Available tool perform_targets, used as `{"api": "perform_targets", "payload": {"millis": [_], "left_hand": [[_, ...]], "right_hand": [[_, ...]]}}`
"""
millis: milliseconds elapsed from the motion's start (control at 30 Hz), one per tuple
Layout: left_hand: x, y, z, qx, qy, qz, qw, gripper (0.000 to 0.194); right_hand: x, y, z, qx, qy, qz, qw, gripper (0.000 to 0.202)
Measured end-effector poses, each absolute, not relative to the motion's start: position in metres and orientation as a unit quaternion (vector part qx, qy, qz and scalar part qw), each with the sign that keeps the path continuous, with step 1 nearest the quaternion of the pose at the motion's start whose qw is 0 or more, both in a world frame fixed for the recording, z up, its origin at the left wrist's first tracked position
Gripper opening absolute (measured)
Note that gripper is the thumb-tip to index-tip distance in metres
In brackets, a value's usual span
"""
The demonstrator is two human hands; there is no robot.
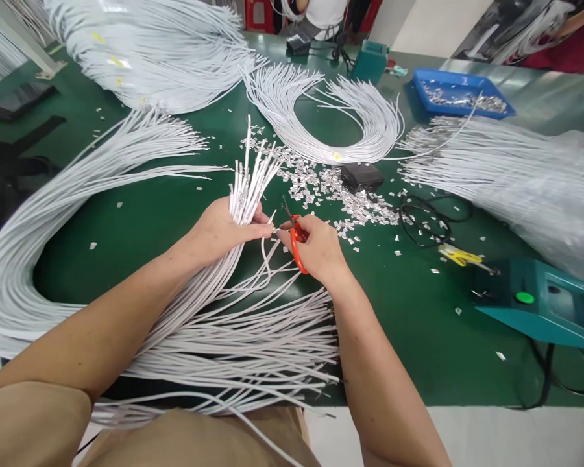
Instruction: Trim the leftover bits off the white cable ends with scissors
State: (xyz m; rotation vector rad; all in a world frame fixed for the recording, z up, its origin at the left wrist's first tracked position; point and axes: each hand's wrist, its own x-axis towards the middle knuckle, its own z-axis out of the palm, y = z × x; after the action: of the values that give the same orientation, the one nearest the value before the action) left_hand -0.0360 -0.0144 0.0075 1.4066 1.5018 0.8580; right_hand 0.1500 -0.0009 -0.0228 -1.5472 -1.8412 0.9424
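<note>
My left hand [228,224] is wrapped round a bundle of white cables [248,185], whose stripped ends point up and away from me. Its thumb reaches right, to a single cable end between my two hands. In my right hand [318,246] is a pair of scissors [298,245] with orange handles, the dark blades pointing up and left. The fingertips of both hands nearly meet at that cable end; whether they touch is too small to tell. Below my hands, more loose white cables [272,337] fan out toward the right across the green table [394,344].
Silvery scraps [321,185] litter the table past my hands, around a black block [363,176]. Coiled cables [331,146] and a blue tray [462,94] stand behind. At right are bagged cables [530,175], a yellow-handled tool [460,255] and a teal machine [540,301]. Other people are across the table.
</note>
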Motion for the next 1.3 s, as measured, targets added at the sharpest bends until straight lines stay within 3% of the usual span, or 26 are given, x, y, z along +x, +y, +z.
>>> {"api": "perform_targets", "payload": {"millis": [200, 467, 833, 933, 1133, 1300], "left_hand": [[-0.036, -0.015, 0.010, 0.592, 0.612, 0.327, 0.410, 0.027], [-0.035, -0.015, 0.011, 0.600, 0.615, 0.323, 0.396, 0.026], [-0.035, -0.013, 0.006, 0.528, 0.539, 0.372, 0.541, 0.033], [-0.035, -0.014, 0.007, 0.526, 0.538, 0.371, 0.544, 0.032], [-0.033, -0.015, 0.009, 0.580, 0.566, 0.321, 0.490, 0.031], [-0.031, -0.016, 0.010, 0.594, 0.586, 0.301, 0.462, 0.028]], "right_hand": [[0.147, -0.003, -0.023, -0.569, -0.758, 0.256, 0.186, 0.032], [0.148, -0.004, -0.020, -0.570, -0.782, 0.205, 0.149, 0.030], [0.147, -0.002, -0.025, -0.569, -0.775, 0.218, 0.170, 0.032], [0.152, 0.000, -0.024, -0.563, -0.756, 0.262, 0.205, 0.026], [0.146, -0.002, -0.016, -0.478, -0.559, 0.537, 0.413, 0.014], [0.137, -0.005, -0.015, -0.464, -0.449, 0.622, 0.443, 0.014]]}}
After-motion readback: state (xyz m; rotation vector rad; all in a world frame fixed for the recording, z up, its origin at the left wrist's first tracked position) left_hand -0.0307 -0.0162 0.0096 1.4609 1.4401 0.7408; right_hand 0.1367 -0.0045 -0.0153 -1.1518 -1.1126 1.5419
